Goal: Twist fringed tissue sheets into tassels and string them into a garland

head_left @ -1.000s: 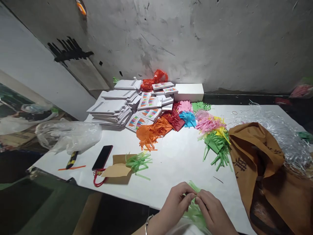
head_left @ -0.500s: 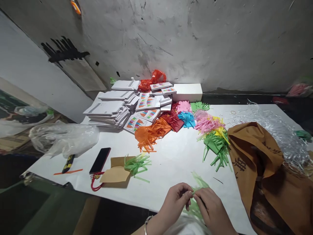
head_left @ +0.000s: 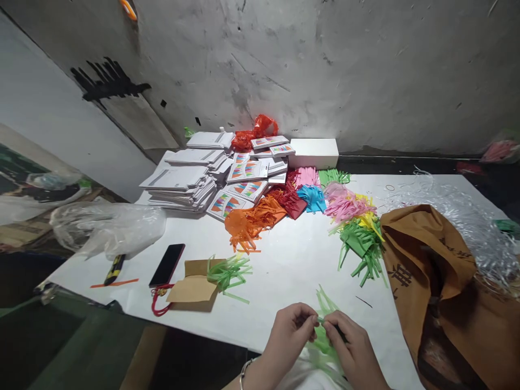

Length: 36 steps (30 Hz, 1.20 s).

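Light green tissue strips (head_left: 324, 341) lie between my hands at the table's front edge, partly covered by them. My left hand (head_left: 293, 330), with a bracelet at the wrist, pinches the green strips at their gathered part. Close beside it, my right hand (head_left: 349, 338) pinches the same strips, its fingertips almost touching the left ones. Loose ends spread away from the hands onto the white table (head_left: 284, 271). A folded brown card (head_left: 193, 290) with another light green fringe (head_left: 229, 273) lies to the left of my hands.
A phone (head_left: 167, 265) and a yellow-black cutter (head_left: 114, 270) lie at left, near clear plastic (head_left: 117, 225). Stacked white packets (head_left: 179, 179), orange fringes (head_left: 254, 219) and green fringes (head_left: 361, 241) are farther back. A brown bag (head_left: 418, 244) covers the right side.
The fingertips of my hands have drawn slightly apart, and the green strips between them have shifted a little. The view has moved slightly.
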{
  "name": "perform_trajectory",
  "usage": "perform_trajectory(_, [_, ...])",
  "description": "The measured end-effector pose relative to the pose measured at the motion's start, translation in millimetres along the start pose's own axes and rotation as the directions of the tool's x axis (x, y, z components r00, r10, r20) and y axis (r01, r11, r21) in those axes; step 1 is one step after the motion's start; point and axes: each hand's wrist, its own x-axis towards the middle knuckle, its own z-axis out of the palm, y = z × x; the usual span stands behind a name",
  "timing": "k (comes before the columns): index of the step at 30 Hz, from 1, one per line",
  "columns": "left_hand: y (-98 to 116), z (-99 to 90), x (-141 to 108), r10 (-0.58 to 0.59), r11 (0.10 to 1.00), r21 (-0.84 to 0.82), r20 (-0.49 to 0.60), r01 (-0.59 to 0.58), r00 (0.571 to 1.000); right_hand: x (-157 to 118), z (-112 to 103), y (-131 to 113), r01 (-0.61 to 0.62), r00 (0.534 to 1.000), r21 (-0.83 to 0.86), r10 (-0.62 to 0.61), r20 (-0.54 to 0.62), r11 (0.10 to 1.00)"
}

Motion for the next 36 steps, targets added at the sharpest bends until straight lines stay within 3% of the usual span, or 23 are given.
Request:
perform_trajectory(5, [-4, 1.4, -1, 0.034, 0.998, 0.06, 0.042, -0.036, 0.999, 0, 4, 7, 0.172, 0.981, -0.128, -0.181, -0.062, 0.977])
perform_trajectory(8, [-5, -0.4, -3, 0.135, 0.962, 0.232, 0.044, -0.141, 0.99, 1, 6, 6, 0.283, 0.951, -0.211, -0.302, -0.062, 0.936])
perform_trajectory(11, [-6, -5.4, -3, 0.295, 0.852, 0.431, 0.076, -0.298, 0.953, 4, 6, 2, 0.318, 0.937, -0.292, -0.346, -0.05, 0.902])
perform_trajectory(14, [-8, -11.2, 0, 0.384, 0.807, 0.461, 0.069, -0.37, 0.921, 5, 5, 0, 0.283, 0.949, -0.33, -0.313, -0.042, 0.901])
perform_trajectory(18, [-7, -15.3, 4, 0.388, 0.829, 0.423, 0.035, -0.365, 0.921, 3, 4, 3, 0.21, 0.971, -0.283, -0.233, -0.049, 0.936])
perform_trajectory(23, [-5, -13.5, 1, 0.262, 0.934, 0.223, 0.108, -0.28, 0.959, 6, 9, 5, 0.208, 0.976, -0.259, -0.219, -0.015, 0.943])
perform_trajectory(26, [-10, -25.3, 3, 0.254, 0.934, 0.244, 0.057, -0.26, 0.965, 8, 18, 13, 0.21, 0.976, -0.253, -0.22, -0.009, 0.944])
perform_trajectory(28, [-12, -51.6, 9, 0.276, 0.917, 0.314, -0.056, -0.246, 0.959, 9, 26, 26, 0.181, 0.98, -0.262, -0.197, -0.034, 0.948])
perform_trajectory(30, [-10, -96.8, 17, 0.303, 0.892, 0.408, -0.224, -0.193, 0.926, 10, 36, 44, 0.1, 0.991, -0.259, -0.119, -0.058, 0.961])
perform_trajectory(32, [-3, -156.8, 24, 0.321, 0.866, 0.491, -0.4, -0.095, 0.859, 13, 47, 62, 0.012, 0.998, -0.226, -0.024, -0.052, 0.974])
perform_trajectory(36, [8, -278.2, 33, 0.347, 0.836, 0.549, -0.527, 0.0, 0.776, 30, 70, 88, -0.017, 1.0, -0.183, 0.013, -0.025, 0.983])
